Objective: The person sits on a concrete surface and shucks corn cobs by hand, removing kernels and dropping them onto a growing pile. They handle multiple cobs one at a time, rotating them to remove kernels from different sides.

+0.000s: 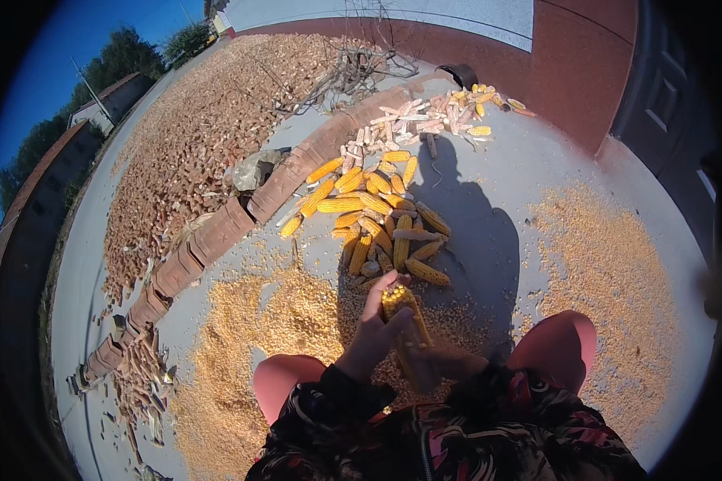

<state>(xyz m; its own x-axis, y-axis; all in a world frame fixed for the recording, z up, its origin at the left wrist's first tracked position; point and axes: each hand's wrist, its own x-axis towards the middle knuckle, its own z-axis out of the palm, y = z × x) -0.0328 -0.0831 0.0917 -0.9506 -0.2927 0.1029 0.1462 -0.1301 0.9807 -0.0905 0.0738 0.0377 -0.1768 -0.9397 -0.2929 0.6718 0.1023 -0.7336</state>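
Note:
My left hand (374, 337) is closed around an ear of dried yellow corn (404, 312), its tip pointing away from me. Against the lower part of the ear lies my right hand (451, 361), blurred; whether it grips anything is unclear. Just beyond my hands is a pile of whole corn ears (373, 216) on the concrete ground. Loose corn kernels (295, 306) are spread in front of my left knee and beneath my hands. Behind the pile, pale bare corncobs (409, 123) lie heaped, with a few yellow ears among them.
A row of reddish roof tiles (222, 231) curves along the left, with a stone (256, 169) beside it. Past it spreads a large heap of corncobs (180, 162). More kernels (614, 288) cover the ground at right, near a dark door (668, 108). Dry branches (361, 66) stand by the wall.

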